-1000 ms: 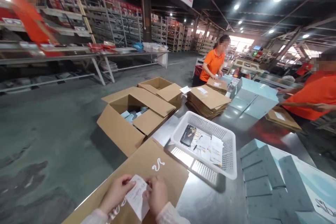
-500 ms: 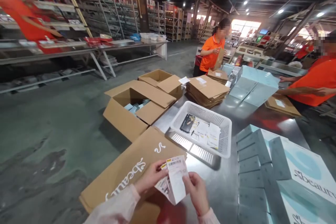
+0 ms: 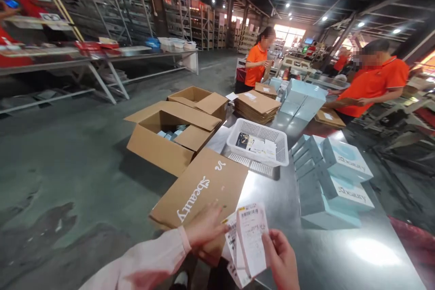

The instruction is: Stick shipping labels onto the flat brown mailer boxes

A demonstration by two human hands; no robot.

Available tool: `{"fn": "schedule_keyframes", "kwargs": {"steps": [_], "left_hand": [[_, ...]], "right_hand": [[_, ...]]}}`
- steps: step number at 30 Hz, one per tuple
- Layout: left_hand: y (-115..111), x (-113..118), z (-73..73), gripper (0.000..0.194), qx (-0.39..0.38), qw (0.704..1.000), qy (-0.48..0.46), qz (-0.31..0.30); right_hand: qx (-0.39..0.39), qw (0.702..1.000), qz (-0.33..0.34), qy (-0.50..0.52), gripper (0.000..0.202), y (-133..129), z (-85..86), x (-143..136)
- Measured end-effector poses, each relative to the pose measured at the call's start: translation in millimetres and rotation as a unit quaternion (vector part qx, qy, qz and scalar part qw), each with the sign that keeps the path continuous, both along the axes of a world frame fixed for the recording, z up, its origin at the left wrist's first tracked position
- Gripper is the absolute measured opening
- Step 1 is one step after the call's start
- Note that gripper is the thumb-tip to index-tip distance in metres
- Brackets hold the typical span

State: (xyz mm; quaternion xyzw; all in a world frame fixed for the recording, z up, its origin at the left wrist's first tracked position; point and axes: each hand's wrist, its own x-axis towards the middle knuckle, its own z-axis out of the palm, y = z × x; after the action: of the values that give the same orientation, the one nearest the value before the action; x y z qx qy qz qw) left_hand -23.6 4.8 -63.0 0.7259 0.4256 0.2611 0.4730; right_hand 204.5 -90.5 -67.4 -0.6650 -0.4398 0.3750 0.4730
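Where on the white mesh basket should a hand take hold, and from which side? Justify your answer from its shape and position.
Grip the white mesh basket by its near rim, coming from the front edge of the metal table. The rim flares outward into a lip that fingers can hook, and that side faces bare tabletop, whereas the flattened cardboard box crowds its left corner.

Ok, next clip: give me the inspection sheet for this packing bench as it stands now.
Surface: shiny grey metal table, glare patches.
Job's things: white printed barcode labels, fanned, held over the table's near edge; flat brown cardboard mailer printed "sbeauty" beside them.
Clutter: white perforated plastic basket holding papers and a dark item; pale blue "sbeauty" boxes; stack of flat brown cartons.
Hands: left hand and right hand both grip the labels.
Cables: nothing seen.
Surroundings: open brown cardboard boxes on the floor; two people in orange shirts at the far end; metal shelving.
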Motion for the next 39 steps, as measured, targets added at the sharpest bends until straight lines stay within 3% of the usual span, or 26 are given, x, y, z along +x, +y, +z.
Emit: {"fn": "schedule_keyframes", "kwargs": {"steps": [2, 5, 7, 10, 13, 15, 17, 19, 21, 23, 26, 30, 33, 36, 39], "left_hand": [[-27.7, -18.3, 4.5, 0.041, -0.041, 0.998, -0.025, 0.033], [-63.0, -34.7, 0.6, 0.055, -0.162, 0.973, -0.159, -0.033], [-79.4, -40.8, -9.9, 0.064, -0.197, 0.958, -0.205, -0.037], [-90.8, -52.7, -27.7, 0.073, -0.23, 0.951, -0.201, 0.046], [-90.7, -74.7, -31.6, 0.076, -0.22, 0.949, -0.224, 0.033], [-88.1, -91.8, -24.9, 0.066, -0.2, 0.949, -0.241, -0.043], [-85.5, -105.6, -16.3, 0.057, -0.217, 0.939, -0.244, -0.105], [-83.4, -113.0, -12.0, 0.057, -0.262, 0.927, -0.237, -0.125], [-82.4, -114.5, -15.0, 0.059, -0.275, 0.93, -0.23, -0.077], [-82.4, -112.3, -24.7, 0.057, -0.251, 0.94, -0.23, 0.019], [-83.5, -106.8, -46.1, 0.054, -0.21, 0.94, -0.211, 0.167], [-82.5, -102.1, -74.9, 0.06, -0.206, 0.92, -0.193, 0.273], [-77.4, -104.3, -93.4, 0.059, -0.237, 0.899, -0.248, 0.271], [-72.9, -111.9, -114.3, 0.069, -0.329, 0.87, -0.291, 0.222], [-80.0, -125.2, -142.2, 0.073, -0.399, 0.85, -0.279, 0.201]], "right_hand": [[0.032, 0.991, -0.048, -0.122, 0.033, -29.9, -2.9, -37.5], [0.138, 0.94, -0.066, -0.305, 0.021, -61.9, -12.9, -99.8], [0.188, 0.903, -0.026, -0.385, 0.018, -75.2, -20.6, -137.3], [0.188, 0.879, 0.062, -0.433, 0.017, -86.7, -22.9, -172.7], [0.203, 0.879, 0.11, -0.417, 0.026, -87.4, -4.3, -177.0], [0.233, 0.883, 0.092, -0.398, 0.022, -78.7, 17.3, -168.6], [0.237, 0.895, 0.085, -0.368, 0.031, -62.4, 37.6, -158.8], [0.172, 0.923, 0.154, -0.309, 0.037, -42.4, 49.1, -153.3], [0.074, 0.94, 0.239, -0.233, 0.027, -24.6, 49.1, -153.9], [0.007, 0.951, 0.254, -0.176, 0.023, -12.8, 40.9, -158.9], [-0.015, 0.968, 0.199, -0.154, 0.026, -5.0, 23.1, -167.7], [-0.039, 0.97, 0.175, -0.165, 0.029, 10.3, -4.9, -170.6], [0.009, 0.971, 0.135, -0.198, 0.029, 47.6, -34.8, -167.0], [0.063, 0.953, 0.08, -0.286, 0.027, 107.1, -68.8, -162.0], [0.038, 0.932, 0.046, -0.357, 0.026, 162.0, -96.8, -159.0]]}}
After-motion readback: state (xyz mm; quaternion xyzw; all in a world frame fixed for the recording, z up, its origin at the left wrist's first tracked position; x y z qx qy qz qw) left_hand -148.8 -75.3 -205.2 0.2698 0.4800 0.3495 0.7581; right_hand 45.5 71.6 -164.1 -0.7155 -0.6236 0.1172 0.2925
